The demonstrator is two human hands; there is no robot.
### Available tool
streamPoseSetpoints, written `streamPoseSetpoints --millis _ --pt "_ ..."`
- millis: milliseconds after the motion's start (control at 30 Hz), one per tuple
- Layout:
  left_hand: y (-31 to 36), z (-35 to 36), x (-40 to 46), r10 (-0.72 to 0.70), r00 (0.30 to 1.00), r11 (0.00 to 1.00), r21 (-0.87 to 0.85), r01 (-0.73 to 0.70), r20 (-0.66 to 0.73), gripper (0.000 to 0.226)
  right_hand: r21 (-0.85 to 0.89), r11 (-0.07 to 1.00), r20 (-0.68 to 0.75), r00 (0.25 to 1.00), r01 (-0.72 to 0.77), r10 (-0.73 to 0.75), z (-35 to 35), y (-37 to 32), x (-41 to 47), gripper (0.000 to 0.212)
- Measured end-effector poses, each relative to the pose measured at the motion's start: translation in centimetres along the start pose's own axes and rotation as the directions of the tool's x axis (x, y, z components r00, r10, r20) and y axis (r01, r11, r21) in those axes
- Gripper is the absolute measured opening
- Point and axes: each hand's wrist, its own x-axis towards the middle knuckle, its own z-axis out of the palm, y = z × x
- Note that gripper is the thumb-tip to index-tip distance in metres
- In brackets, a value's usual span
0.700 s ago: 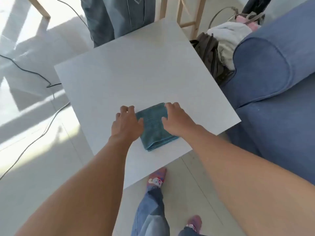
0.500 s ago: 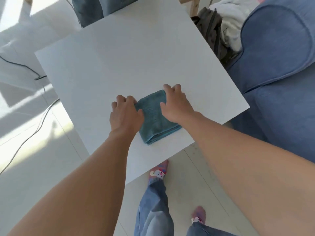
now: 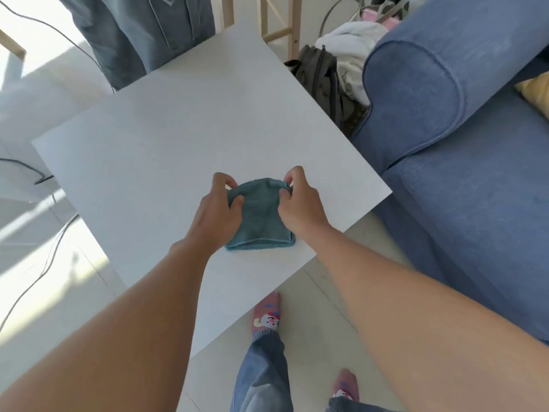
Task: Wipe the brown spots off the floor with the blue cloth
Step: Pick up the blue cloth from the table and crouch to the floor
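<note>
Home living room. Blue fabric sofa [image 3: 463, 179] with rolled armrest at right, yellow cushion [image 3: 536, 93] on seat. Low white table [image 3: 166, 150] just beside sofa. Dark backpack [image 3: 322, 81] and pile of white clothes [image 3: 350, 43] on floor behind armrest. Light wooden chair legs [image 3: 292, 22] beyond table. Pale tiled floor [image 3: 320, 304], black cables [image 3: 44, 257] trailing at left. Wearer in patterned socks [image 3: 267, 318], no shoes.
</note>
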Motion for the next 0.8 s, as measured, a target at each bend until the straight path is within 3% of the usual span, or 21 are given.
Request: streamPoseSetpoints --millis 233,400,567,700,800 --pt "6.3 3.4 0.5 0.050 0.985 0.989 -0.144 -0.027 0.163 0.022 0.411 0.894 -0.160 0.952 -0.177 0.262 -5.0 4.4 -2.1 0.022" --pt "10.5 9.0 -0.2 0.123 0.924 0.975 -0.217 -0.045 0.361 0.027 0.695 0.700 -0.050 0.960 -0.164 0.275 -10.7 9.9 -5.0 0.034" --pt "13.1 17.4 -3.6 0.198 0.856 0.975 -0.008 -0.221 0.478 0.058 0.674 0.713 -0.079 0.941 -0.192 0.328 -15.1 17.7 -10.4 0.046" --pt "14.0 25.1 -8.1 0.221 0.727 0.822 0.277 -0.497 0.649 0.093 0.638 0.719 -0.053 0.916 -0.275 0.397 -18.1 24.2 -16.0 0.059" --pt "13.9 30.0 -11.7 0.164 0.698 0.806 0.313 -0.502 0.697 0.102 0.601 0.750 -0.075 0.914 -0.277 0.398 -19.5 28.4 -20.1 0.067"
